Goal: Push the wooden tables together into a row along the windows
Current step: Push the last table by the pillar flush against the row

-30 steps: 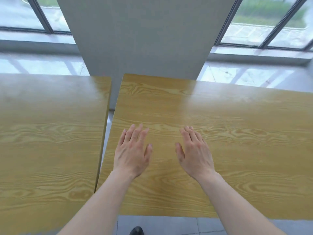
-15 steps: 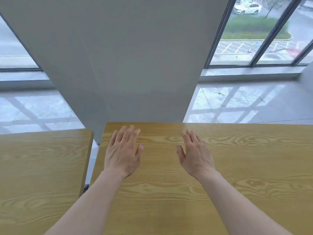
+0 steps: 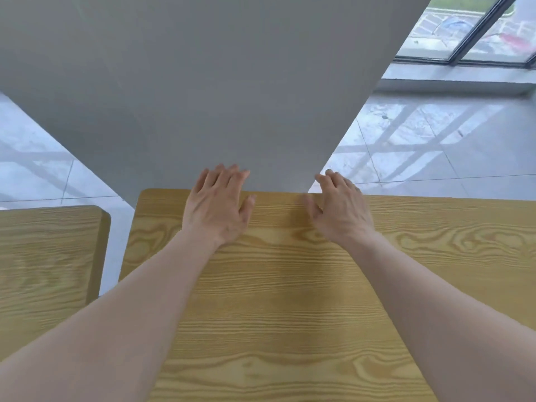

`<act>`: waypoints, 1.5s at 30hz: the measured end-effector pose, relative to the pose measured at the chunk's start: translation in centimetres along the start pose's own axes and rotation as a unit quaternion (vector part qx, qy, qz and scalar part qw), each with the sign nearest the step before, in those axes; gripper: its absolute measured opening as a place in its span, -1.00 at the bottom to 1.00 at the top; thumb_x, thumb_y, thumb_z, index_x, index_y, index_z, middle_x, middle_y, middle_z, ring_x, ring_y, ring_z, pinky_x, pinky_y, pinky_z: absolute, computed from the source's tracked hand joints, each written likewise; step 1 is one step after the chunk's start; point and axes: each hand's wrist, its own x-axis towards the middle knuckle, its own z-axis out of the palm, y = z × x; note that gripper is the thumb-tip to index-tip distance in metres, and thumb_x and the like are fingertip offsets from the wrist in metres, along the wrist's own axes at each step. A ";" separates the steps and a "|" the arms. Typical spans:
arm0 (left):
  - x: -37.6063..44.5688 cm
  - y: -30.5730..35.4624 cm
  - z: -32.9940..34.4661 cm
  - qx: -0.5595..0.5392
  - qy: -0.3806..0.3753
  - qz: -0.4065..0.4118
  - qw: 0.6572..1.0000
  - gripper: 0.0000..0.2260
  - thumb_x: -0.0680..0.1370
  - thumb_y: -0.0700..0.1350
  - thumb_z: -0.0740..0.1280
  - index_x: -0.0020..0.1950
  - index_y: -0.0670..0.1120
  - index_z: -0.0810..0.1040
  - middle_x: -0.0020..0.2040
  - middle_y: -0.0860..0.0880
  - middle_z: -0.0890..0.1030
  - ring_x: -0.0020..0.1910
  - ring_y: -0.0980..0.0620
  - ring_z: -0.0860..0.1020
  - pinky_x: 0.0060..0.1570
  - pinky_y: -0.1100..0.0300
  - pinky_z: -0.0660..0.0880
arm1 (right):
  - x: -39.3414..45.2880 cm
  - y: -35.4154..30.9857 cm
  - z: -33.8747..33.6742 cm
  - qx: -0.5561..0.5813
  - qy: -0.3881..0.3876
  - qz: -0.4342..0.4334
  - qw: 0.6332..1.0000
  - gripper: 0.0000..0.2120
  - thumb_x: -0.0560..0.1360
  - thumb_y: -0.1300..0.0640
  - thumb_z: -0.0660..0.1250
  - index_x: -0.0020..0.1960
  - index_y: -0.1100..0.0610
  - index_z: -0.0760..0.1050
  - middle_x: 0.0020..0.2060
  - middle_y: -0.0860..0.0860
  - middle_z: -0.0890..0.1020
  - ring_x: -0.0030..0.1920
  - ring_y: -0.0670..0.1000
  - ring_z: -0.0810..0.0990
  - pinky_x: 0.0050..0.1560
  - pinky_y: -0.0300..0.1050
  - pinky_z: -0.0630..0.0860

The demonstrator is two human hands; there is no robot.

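Note:
A light wooden table (image 3: 290, 285) fills the middle and right of the head view, its far edge against a grey pillar. My left hand (image 3: 217, 207) lies flat near that far edge, fingers together and reaching past the edge. My right hand (image 3: 340, 207) lies flat beside it, fingers also over the far edge. Neither hand holds anything. A second wooden table (image 3: 49, 256) stands at the left, set a little nearer to me, with a narrow gap of floor between the two tables.
A broad grey pillar (image 3: 217, 82) rises straight ahead behind the table. Glossy tiled floor (image 3: 435, 140) runs to the right toward the windows (image 3: 475, 27), with a low sill below them. More floor shows at the far left.
Both hands have slid from the middle of the tabletop up to its far edge. The view has tilted upward, and the gap to the left table looks wider.

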 end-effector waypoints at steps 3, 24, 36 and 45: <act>2.7 -1.4 1.9 0.003 -0.021 0.006 1.000 -0.48 0.66 0.19 0.00 0.58 0.04 0.23 0.59 0.00 0.30 0.61 -0.06 0.15 0.60 0.00 -0.04 | 2.5 -0.1 2.1 0.010 -0.019 0.007 1.000 -0.42 0.65 -0.24 0.09 0.48 0.12 0.38 0.38 0.10 0.52 0.45 0.16 0.39 0.47 0.04 0.24; 1.8 -3.9 3.9 -0.020 -0.023 0.004 1.000 -0.45 0.65 0.29 -0.10 0.11 -0.01 0.55 -0.06 0.01 0.63 0.03 -0.06 0.55 0.20 0.00 0.33 | 2.1 -2.6 6.3 -0.082 0.059 0.029 0.994 -0.55 0.67 -0.14 -0.01 -0.14 0.14 0.44 -0.23 0.10 0.58 -0.08 0.24 0.50 0.15 0.16 0.34; -1.0 -7.0 3.1 -0.005 -0.009 -0.042 0.999 -0.51 0.65 0.30 -0.09 0.03 0.01 0.50 -0.15 0.04 0.59 -0.06 -0.04 0.52 0.13 0.03 0.34 | 2.0 -6.3 7.2 -0.088 0.075 -0.011 0.993 -0.52 0.69 -0.09 0.01 -0.14 0.21 0.48 -0.24 0.18 0.59 -0.10 0.28 0.53 0.15 0.21 0.40; -1.4 -7.0 3.1 -0.016 -0.002 -0.048 0.999 -0.53 0.66 0.28 -0.04 0.14 0.01 0.52 -0.05 0.06 0.59 0.05 -0.05 0.52 0.20 0.05 0.33 | 1.3 -6.3 7.4 -0.073 0.079 -0.006 0.994 -0.48 0.70 -0.10 -0.05 0.10 0.26 0.54 -0.03 0.24 0.62 0.10 0.33 0.51 0.40 0.23 0.29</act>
